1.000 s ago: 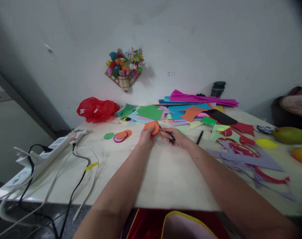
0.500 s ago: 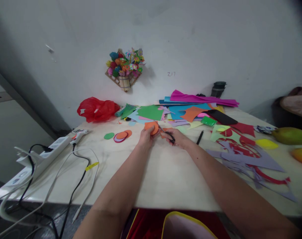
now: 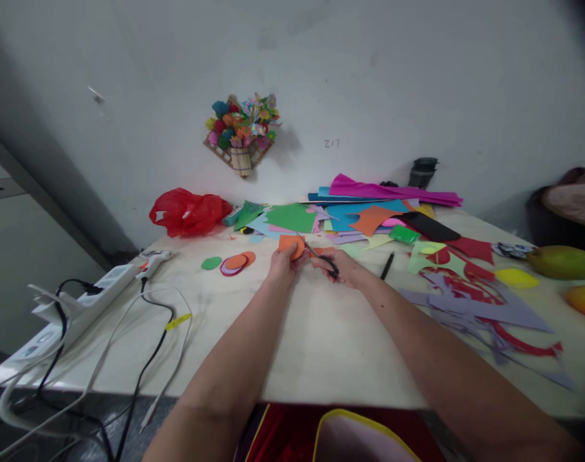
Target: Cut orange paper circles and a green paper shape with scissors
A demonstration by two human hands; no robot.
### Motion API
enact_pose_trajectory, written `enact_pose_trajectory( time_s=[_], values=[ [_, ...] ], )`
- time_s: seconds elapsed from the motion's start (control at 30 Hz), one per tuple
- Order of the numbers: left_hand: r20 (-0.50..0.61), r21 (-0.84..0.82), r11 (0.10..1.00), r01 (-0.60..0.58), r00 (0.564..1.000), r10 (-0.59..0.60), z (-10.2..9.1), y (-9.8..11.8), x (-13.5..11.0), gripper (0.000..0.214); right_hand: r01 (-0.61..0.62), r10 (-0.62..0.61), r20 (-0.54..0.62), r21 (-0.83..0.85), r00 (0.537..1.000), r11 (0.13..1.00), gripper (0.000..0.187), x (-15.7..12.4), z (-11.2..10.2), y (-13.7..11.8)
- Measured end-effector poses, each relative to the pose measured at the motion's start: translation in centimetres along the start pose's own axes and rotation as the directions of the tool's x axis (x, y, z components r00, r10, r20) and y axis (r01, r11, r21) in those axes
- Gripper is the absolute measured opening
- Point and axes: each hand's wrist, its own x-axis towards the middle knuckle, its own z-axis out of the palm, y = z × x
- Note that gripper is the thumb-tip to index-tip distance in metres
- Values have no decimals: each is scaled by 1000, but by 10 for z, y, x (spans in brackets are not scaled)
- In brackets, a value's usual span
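Between its fingers my left hand pinches a piece of orange paper with a rounded edge. My right hand is closed on the black handles of a pair of scissors, whose blades point up and left at the paper. Another part of orange paper shows beside the right fingers; whether it joins the held piece I cannot tell. To the left lie a green paper disc and a small overlapping group of orange and red-rimmed discs.
Coloured paper sheets cover the back of the table, by a red plastic bag. Paper scraps, a black pen and a green mango-like fruit lie right. A power strip, glue gun and cables occupy the left.
The orange paper has turned slightly in my left fingers, and its rounded edge beside the blades shows less. Both arms stay almost in place.
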Motion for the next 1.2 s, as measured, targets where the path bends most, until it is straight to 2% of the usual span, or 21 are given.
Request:
enact_pose_trajectory(
  time_s=[0.37,0.57,1.0,1.2],
  values=[
    [26,5,1000,8,1000,-8,-3,-1,2,23,3,-3,8,1,1000,1000,25,-2,-2,-1],
    [91,44,999,-7,996,3,-2,-3,1,27,50,-50,22,0,998,999,27,0,-4,3],
    [120,67,998,-10,993,2,-1,-5,-1,34,47,-47,13,-5,999,999,27,0,-4,3],
    [141,73,997,-18,990,7,0,-3,-3,26,69,-69,12,3,998,998,27,2,-4,6]
  ],
)
